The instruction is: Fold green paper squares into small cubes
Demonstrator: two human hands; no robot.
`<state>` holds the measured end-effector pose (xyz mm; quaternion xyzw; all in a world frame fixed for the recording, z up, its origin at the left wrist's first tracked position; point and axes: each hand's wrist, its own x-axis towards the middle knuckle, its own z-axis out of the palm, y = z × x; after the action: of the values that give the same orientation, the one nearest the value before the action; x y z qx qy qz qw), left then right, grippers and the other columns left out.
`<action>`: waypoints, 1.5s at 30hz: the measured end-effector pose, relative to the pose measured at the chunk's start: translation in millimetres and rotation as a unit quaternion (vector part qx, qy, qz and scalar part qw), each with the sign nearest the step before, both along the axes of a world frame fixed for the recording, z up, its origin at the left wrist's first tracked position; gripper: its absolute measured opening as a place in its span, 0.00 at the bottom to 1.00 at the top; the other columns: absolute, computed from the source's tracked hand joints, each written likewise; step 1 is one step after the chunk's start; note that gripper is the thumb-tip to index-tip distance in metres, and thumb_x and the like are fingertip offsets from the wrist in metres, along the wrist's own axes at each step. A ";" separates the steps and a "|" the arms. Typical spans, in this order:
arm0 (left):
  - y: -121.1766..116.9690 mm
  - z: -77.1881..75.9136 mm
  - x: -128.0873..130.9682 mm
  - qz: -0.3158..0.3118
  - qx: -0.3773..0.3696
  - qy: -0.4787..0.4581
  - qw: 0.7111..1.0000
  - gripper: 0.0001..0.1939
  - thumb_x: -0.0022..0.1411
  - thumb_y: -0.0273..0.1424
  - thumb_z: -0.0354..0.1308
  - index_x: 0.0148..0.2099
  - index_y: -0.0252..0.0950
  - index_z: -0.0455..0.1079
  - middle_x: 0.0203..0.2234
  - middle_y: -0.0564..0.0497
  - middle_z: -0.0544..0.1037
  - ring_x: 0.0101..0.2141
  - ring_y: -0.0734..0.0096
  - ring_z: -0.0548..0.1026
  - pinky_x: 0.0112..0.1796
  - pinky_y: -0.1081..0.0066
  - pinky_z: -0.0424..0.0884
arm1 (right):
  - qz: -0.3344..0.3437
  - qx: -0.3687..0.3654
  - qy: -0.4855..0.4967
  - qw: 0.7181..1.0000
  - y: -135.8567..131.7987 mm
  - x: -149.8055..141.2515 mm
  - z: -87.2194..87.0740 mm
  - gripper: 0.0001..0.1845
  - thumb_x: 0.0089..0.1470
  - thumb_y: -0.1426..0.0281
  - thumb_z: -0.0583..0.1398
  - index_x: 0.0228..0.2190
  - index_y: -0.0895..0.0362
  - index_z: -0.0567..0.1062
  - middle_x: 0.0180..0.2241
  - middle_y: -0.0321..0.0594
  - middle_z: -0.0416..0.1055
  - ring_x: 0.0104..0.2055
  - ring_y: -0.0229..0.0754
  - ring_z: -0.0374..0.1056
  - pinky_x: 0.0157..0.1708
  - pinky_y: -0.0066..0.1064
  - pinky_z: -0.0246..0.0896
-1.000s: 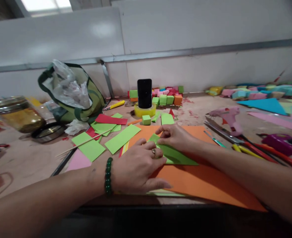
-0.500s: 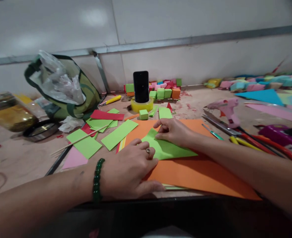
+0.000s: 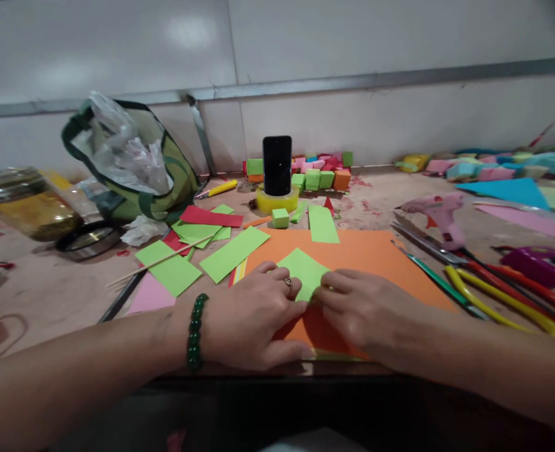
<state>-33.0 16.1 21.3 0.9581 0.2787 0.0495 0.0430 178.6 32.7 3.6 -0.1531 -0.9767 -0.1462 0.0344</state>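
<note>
A light green sheet of paper [image 3: 301, 269], one corner pointing away from me, lies on an orange sheet [image 3: 376, 257]. My left hand [image 3: 258, 314], with a ring and a green bead bracelet, rests at its left side. Its fingers are bent and lie on the paper; the thumb is stretched out apart from them. At the paper's lower right edge, my right hand [image 3: 357, 307] has its fingers curled together on the green paper, their tips partly hidden. Beyond the sheet stands a small green paper cube [image 3: 280, 218], beside a green strip [image 3: 323, 224].
Green strips [image 3: 235, 254] and a thin stick [image 3: 159, 260] lie left. A phone [image 3: 277, 166] stands in a yellow tape roll [image 3: 264, 199], paper cubes behind. To the right are a pink glue gun [image 3: 440, 210], yellow-handled pliers [image 3: 494, 301] and a purple tool [image 3: 536, 263].
My right hand has moved from the far side of the green paper to its near right edge. The paper's folded outline looks smaller. My left hand stays on it; the view has shifted slightly.
</note>
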 end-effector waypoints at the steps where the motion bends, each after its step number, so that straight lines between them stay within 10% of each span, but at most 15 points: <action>1: -0.8 0.4 0.5 0.000 0.006 0.004 1.000 0.20 0.61 0.47 0.52 0.36 0.34 0.72 0.29 0.48 0.70 0.32 0.64 0.64 0.39 0.63 0.58 | -0.005 0.017 0.004 1.000 -3.2 3.3 -4.0 0.06 0.52 0.76 0.59 0.25 0.60 0.75 0.26 0.46 0.71 0.33 0.45 0.62 0.34 0.36 0.58; 11: -14.6 5.2 4.3 0.024 0.051 0.052 0.997 0.25 0.62 0.50 0.48 0.37 0.32 0.70 0.29 0.46 0.72 0.34 0.60 0.67 0.41 0.59 0.59 | -0.088 0.019 0.046 0.995 -22.4 52.1 -12.0 0.13 0.52 0.80 0.53 0.36 0.57 0.73 0.36 0.46 0.72 0.39 0.46 0.64 0.35 0.35 0.63; 27: -57.1 -23.3 -47.2 0.257 0.068 0.023 0.964 0.25 0.65 0.47 0.45 0.48 0.32 0.69 0.39 0.41 0.73 0.44 0.53 0.66 0.49 0.51 0.57 | -0.094 0.035 0.062 0.993 -28.6 50.8 -7.8 0.23 0.48 0.87 0.51 0.43 0.59 0.71 0.35 0.46 0.73 0.34 0.45 0.68 0.30 0.33 0.64; 33: -58.2 -17.4 -43.2 0.274 0.099 0.052 0.955 0.31 0.62 0.54 0.43 0.43 0.32 0.72 0.37 0.40 0.74 0.43 0.51 0.66 0.49 0.49 0.57 | -0.107 -0.032 0.023 0.993 -21.4 48.6 -5.9 0.22 0.48 0.85 0.53 0.43 0.57 0.71 0.35 0.44 0.72 0.32 0.43 0.67 0.28 0.31 0.63; 38: -52.8 -18.8 -24.1 0.215 0.088 0.008 0.973 0.43 0.55 0.63 0.43 0.58 0.33 0.63 0.51 0.39 0.70 0.47 0.48 0.66 0.49 0.49 0.54 | -0.102 -0.063 0.011 0.993 -17.9 45.5 -6.9 0.23 0.44 0.87 0.54 0.42 0.58 0.71 0.35 0.43 0.71 0.34 0.43 0.65 0.31 0.31 0.64; 45: -58.4 -28.0 -21.1 0.258 0.065 -0.029 0.964 0.41 0.54 0.62 0.46 0.53 0.32 0.67 0.42 0.40 0.74 0.42 0.50 0.68 0.49 0.48 0.54 | -0.141 -0.073 0.055 0.986 -30.5 64.9 -10.9 0.21 0.49 0.86 0.50 0.41 0.58 0.71 0.33 0.43 0.70 0.33 0.42 0.66 0.29 0.31 0.64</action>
<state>-54.1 -42.3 -6.6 0.8528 0.5111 0.1043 -0.0258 243.5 2.3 -7.3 -0.2992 -0.9501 -0.0689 0.0559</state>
